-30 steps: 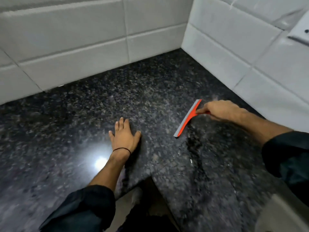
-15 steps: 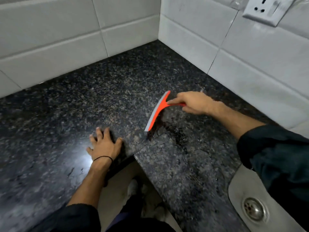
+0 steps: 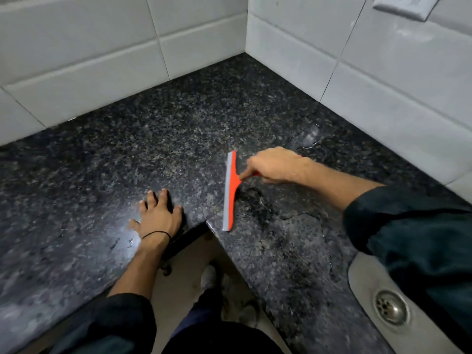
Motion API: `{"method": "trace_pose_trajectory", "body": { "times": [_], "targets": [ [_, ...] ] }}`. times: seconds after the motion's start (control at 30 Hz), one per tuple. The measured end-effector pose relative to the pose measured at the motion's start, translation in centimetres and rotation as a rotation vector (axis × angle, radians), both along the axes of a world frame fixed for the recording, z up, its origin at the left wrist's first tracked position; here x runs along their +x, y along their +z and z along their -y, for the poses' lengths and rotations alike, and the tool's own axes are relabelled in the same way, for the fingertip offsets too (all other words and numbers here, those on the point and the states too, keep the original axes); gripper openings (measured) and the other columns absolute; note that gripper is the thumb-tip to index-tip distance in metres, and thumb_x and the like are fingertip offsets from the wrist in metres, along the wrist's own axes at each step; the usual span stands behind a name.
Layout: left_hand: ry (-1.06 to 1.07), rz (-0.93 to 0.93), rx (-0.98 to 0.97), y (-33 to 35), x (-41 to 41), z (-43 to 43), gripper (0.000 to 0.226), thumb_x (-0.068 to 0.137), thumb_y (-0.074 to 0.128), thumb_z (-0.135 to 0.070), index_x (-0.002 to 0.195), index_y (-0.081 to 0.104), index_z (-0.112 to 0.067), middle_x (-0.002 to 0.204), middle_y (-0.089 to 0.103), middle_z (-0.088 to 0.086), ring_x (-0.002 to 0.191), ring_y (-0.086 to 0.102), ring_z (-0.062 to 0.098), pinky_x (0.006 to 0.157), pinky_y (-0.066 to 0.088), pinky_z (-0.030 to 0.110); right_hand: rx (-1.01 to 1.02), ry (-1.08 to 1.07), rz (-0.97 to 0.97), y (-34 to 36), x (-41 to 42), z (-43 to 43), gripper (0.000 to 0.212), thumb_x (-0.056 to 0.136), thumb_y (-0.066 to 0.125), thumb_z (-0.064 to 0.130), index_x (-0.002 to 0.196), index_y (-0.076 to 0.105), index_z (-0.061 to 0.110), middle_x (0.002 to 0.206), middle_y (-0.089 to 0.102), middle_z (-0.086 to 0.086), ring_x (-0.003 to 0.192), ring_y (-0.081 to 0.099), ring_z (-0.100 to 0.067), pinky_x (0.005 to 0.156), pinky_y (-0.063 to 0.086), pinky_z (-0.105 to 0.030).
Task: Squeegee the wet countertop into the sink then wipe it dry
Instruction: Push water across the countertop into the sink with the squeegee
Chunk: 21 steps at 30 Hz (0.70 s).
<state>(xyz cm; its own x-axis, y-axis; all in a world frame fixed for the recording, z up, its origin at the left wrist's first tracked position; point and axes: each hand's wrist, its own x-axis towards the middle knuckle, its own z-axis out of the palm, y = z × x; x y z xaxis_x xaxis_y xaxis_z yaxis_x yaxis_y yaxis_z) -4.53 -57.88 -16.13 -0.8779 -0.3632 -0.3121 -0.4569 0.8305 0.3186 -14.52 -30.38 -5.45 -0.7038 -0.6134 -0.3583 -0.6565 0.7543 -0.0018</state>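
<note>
An orange squeegee (image 3: 230, 192) with a grey rubber blade stands on the dark speckled granite countertop (image 3: 163, 139), its blade running front to back near the inner corner of the L-shaped counter. My right hand (image 3: 274, 164) grips its handle from the right. A wet patch (image 3: 258, 200) spreads on the stone just right of the blade. My left hand (image 3: 158, 215) lies flat on the counter with fingers spread, left of the squeegee. The steel sink (image 3: 362, 282) with its drain (image 3: 390, 306) shows at the lower right, partly under my right sleeve.
White tiled walls (image 3: 102, 60) meet in a corner behind the counter. A wall socket (image 3: 401, 5) sits at the top right. Water drops (image 3: 310, 135) lie near the right wall. The floor and my shoe (image 3: 208, 275) show below the counter's inner corner.
My right hand has drawn the squeegee leftward and towards me, and the blade has turned closer to front-to-back. The view has shifted, bringing the sink into sight. My left hand stays flat.
</note>
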Motion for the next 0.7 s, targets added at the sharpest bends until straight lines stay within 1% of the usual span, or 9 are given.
{"method": "trace_pose_trajectory", "body": {
  "times": [0.07,0.17,0.23,0.3,0.37,0.4,0.5,0.6,0.7],
  "targets": [
    [-0.051,-0.074,-0.009,0.2,-0.1,-1.8,0.061,0.096,0.045,-0.044,0.152,0.027,-0.029,0.165,0.011,0.001,0.151,0.006,0.028,0.113,0.012,0.067,0.054,-0.058,0.021,0.6,1.0,-3.9,0.049,0.09,0.056,0.02,0.128,0.055,0.052,0.12,0.067,0.003,0.11,0.065,-0.026,0.082,0.051,-0.036],
    [-0.205,-0.116,0.032,0.5,-0.6,-6.2,0.061,0.097,0.043,-0.046,0.153,0.025,-0.029,0.165,0.01,0.001,0.151,0.003,0.027,0.115,0.009,0.064,0.159,-0.119,0.03,1.6,3.2,-9.8,0.058,0.085,0.054,0.014,0.133,0.054,0.048,0.121,0.063,0.004,0.115,0.06,-0.024,0.086,0.051,-0.038],
    [-0.313,-0.109,0.069,0.7,-0.9,-9.3,0.063,0.097,0.041,-0.049,0.154,0.022,-0.031,0.165,0.007,-0.001,0.152,0.0,0.026,0.117,0.006,0.062,0.208,-0.148,0.035,2.0,5.0,-13.0,0.068,0.083,0.052,0.012,0.136,0.047,0.054,0.122,0.06,0.008,0.116,0.058,-0.02,0.085,0.049,-0.035],
    [-0.423,-0.082,0.079,0.8,-1.3,-12.0,0.065,0.097,0.039,-0.055,0.155,0.018,-0.034,0.166,0.002,-0.003,0.152,-0.004,0.024,0.118,0.003,0.06,0.218,-0.204,0.047,2.0,6.9,-15.9,0.067,0.085,0.049,0.015,0.136,0.043,0.058,0.12,0.059,0.011,0.115,0.058,-0.017,0.082,0.047,-0.033],
    [-0.491,-0.023,0.051,0.8,-1.8,-13.7,0.069,0.095,0.037,-0.061,0.155,0.014,-0.035,0.165,-0.003,-0.005,0.152,-0.007,0.024,0.118,0.001,0.06,0.227,-0.25,0.051,2.3,8.7,-18.7,0.054,0.09,0.042,0.03,0.135,0.043,0.06,0.119,0.058,0.015,0.114,0.059,-0.015,0.08,0.048,-0.032],
    [-0.499,0.014,0.026,0.8,-2.1,-14.1,0.072,0.094,0.036,-0.064,0.156,0.011,-0.036,0.165,-0.006,-0.006,0.152,-0.008,0.024,0.118,0.001,0.059,0.251,-0.262,0.047,2.5,9.6,-20.1,0.053,0.089,0.038,0.034,0.135,0.042,0.061,0.12,0.058,0.015,0.114,0.058,-0.015,0.079,0.048,-0.032],
    [-0.493,0.129,0.003,0.7,-3.0,-14.7,0.079,0.091,0.035,-0.07,0.156,0.005,-0.037,0.165,-0.011,-0.006,0.152,-0.008,0.025,0.118,0.002,0.061,0.331,-0.311,0.074,3.8,12.1,-23.5,0.069,0.081,0.046,0.017,0.136,0.042,0.06,0.121,0.057,0.014,0.118,0.057,-0.015,0.082,0.051,-0.035],
    [-0.498,0.138,0.02,0.8,-3.2,-14.4,0.081,0.089,0.037,-0.072,0.155,0.004,-0.038,0.165,-0.011,-0.007,0.152,-0.006,0.025,0.117,0.005,0.063,0.341,-0.339,0.121,4.5,12.9,-25.1,0.065,0.075,0.036,0.031,0.134,0.046,0.058,0.114,0.059,0.012,0.113,0.06,-0.018,0.083,0.052,-0.039],
    [-0.506,0.104,0.017,0.8,-3.2,-14.1,0.081,0.089,0.039,-0.071,0.155,0.007,-0.038,0.165,-0.007,-0.007,0.152,-0.003,0.025,0.117,0.008,0.063,0.286,-0.383,0.117,4.8,12.3,-25.1,0.071,0.068,0.037,0.03,0.132,0.049,0.058,0.111,0.061,0.009,0.11,0.061,-0.02,0.083,0.05,-0.036]
  ]
}}
